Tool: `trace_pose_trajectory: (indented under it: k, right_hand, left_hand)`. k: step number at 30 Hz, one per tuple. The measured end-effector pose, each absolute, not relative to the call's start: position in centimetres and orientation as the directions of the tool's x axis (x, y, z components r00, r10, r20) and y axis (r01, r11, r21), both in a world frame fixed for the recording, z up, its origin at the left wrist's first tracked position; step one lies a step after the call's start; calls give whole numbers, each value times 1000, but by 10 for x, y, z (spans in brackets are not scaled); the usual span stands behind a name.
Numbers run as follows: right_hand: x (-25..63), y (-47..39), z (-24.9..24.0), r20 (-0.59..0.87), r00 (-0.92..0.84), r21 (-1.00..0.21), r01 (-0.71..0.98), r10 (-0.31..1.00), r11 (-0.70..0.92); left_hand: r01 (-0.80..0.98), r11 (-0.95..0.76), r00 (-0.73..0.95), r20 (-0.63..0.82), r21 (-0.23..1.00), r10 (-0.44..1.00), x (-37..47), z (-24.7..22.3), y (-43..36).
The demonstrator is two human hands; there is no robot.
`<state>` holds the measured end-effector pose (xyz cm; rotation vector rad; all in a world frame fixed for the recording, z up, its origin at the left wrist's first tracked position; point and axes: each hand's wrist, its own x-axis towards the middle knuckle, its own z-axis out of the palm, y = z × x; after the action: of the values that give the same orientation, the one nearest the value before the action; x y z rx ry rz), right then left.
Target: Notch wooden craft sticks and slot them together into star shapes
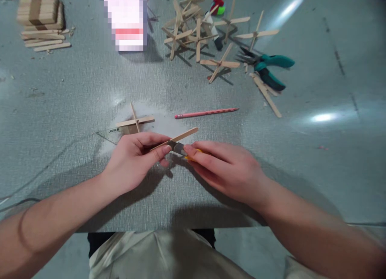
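Observation:
My left hand (137, 160) pinches a wooden craft stick (183, 134), which slants up to the right. In my right hand (226, 166) is a utility knife (180, 148) with a yellow handle, mostly hidden by the fingers. Its grey blade end touches or nearly touches the stick, close to my left thumb. Just beyond my left hand lies a cross of two craft sticks (144, 120), over a patch of pale dust. A clear set square (104, 135) lies partly under that cross. Farther off rests a pink pencil (206, 113).
Several crossed stick pieces (197, 40) pile up at the back, beside a white tube (212, 27). Teal-handled pliers (268, 68) lie at right near loose sticks (267, 96). Banded craft sticks (37, 9) are stacked back left. A blurred-out white object (128, 19) stands at the back.

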<state>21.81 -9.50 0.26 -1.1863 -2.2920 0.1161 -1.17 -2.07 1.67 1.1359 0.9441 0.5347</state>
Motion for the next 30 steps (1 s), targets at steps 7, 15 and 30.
trace_pose_trajectory:
  k: [7, 15, 30]
  right_hand:
    - [216, -94, 7, 415, -465, -331, 724, 783, 605]
    - [214, -96, 7, 407, -455, -332, 734, 792, 593]
    - [206, -99, 7, 412, -430, -309, 763, 803, 567]
  left_hand:
    - [87, 371, 491, -364, 925, 792, -8, 16, -21]
    - [55, 381, 439, -365, 923, 821, -6, 21, -21]
    - [114, 262, 387, -286, 958, 877, -6, 25, -25]
